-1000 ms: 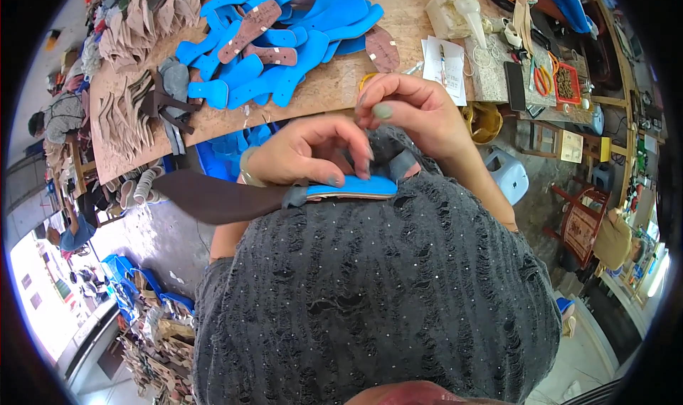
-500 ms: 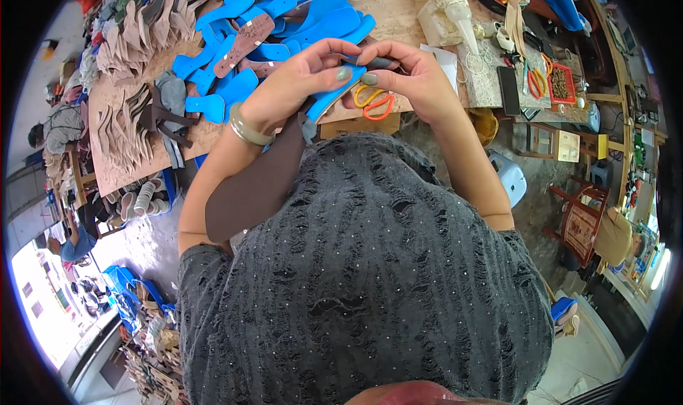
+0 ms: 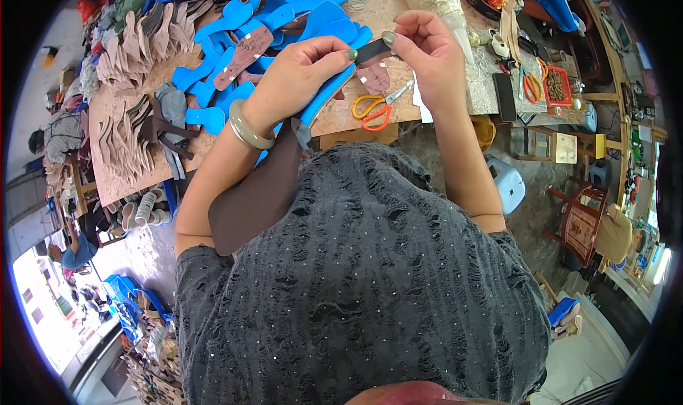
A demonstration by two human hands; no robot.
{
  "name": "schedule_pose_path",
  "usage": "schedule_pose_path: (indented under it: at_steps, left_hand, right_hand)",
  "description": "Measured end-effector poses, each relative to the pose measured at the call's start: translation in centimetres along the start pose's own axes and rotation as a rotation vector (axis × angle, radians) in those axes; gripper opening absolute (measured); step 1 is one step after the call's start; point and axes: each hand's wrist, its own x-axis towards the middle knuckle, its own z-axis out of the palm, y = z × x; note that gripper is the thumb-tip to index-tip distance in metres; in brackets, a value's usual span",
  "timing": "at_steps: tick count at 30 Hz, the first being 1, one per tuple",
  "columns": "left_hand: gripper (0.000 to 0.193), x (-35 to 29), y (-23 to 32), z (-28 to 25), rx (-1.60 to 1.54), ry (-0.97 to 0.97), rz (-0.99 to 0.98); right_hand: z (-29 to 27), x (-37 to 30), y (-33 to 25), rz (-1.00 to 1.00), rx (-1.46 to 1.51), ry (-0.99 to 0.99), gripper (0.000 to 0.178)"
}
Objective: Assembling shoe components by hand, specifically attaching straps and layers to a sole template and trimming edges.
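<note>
My left hand (image 3: 309,74) is closed around a blue shoe sole (image 3: 329,92), its thumb pressing at the sole's upper end. A short dark strap (image 3: 373,50) stretches from that thumb to my right hand (image 3: 430,53), which pinches its other end between thumb and forefinger. Below the sole hangs a large dark brown piece of material (image 3: 257,198), lying between my left forearm and my chest. Scissors (image 3: 377,111) with yellow and orange handles lie on the table just under the strap. A reddish-brown sole-shaped piece (image 3: 373,77) rests beyond them.
Blue soles (image 3: 331,22) lie heaped at the back, with another reddish-brown piece (image 3: 245,53) on top. Beige strips (image 3: 124,138) spread over the left of the table. A black phone (image 3: 504,97), a second scissors (image 3: 532,85) and a red basket (image 3: 558,85) sit at right.
My right hand has moved up and right, away from my left, drawing the dark strap out between them. The scissors' blades and the reddish-brown piece now show beneath.
</note>
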Motion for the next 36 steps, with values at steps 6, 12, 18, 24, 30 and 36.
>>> schedule_pose_path:
  at_steps: [6,12,18,24,30,36]
  left_hand:
    - [0.018,-0.5,0.1,0.7,0.189,0.045,0.075]
    - [0.017,-1.7,0.3,1.1,0.207,0.043,0.169]
    - [0.016,-3.0,0.5,1.5,0.045,0.009,0.180]
    - [0.014,-3.9,0.5,1.6,-0.054,0.053,0.141]
    - [0.016,-4.3,0.2,1.5,0.059,0.055,0.215]
    - [0.016,-4.5,0.4,1.9,0.064,0.051,0.210]
  right_hand:
    - [2.5,-1.4,0.8,-0.109,-0.067,-0.075,0.019]
    - [3.6,-2.1,0.3,-0.033,0.188,-0.196,0.023]
    - [3.8,-2.4,-0.2,0.024,0.410,-0.246,0.026]
    - [2.9,-2.7,-0.3,0.079,0.487,-0.171,0.027]
    - [2.3,-2.9,0.0,0.042,0.511,-0.111,0.025]
    - [1.7,-2.6,0.4,-0.001,0.452,-0.079,0.026]
